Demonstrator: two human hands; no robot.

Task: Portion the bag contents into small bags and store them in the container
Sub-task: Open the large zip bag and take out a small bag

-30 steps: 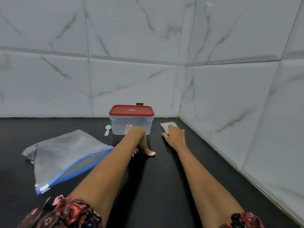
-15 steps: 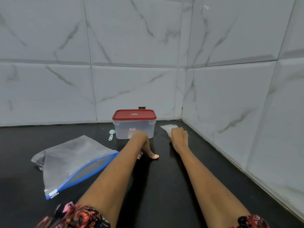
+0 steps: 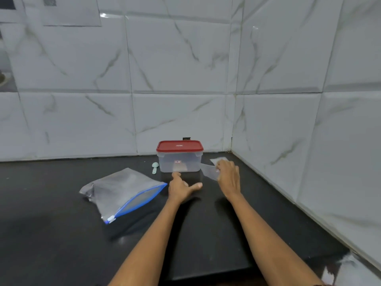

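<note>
A clear container [image 3: 179,163] with a red lid [image 3: 179,145] stands shut at the back of the black counter. Left of it lies a large grey zip bag [image 3: 121,190] with a blue seal, flat on the counter. My right hand [image 3: 228,178] pinches one small clear bag [image 3: 208,171] and holds it just above the counter, right of the container. More small bags [image 3: 216,160] lie behind that hand. My left hand [image 3: 181,187] hovers open in front of the container, thumb out to the right, holding nothing.
A pale green scoop [image 3: 155,167] lies between the zip bag and the container. Tiled walls close off the back and the right side. The black counter [image 3: 61,234] spreads wide in front and to the left.
My right hand has picked up a small clear bag from the pile and drawn it leftward. My left hand has lifted off the counter and opened. The camera has tilted up.
</note>
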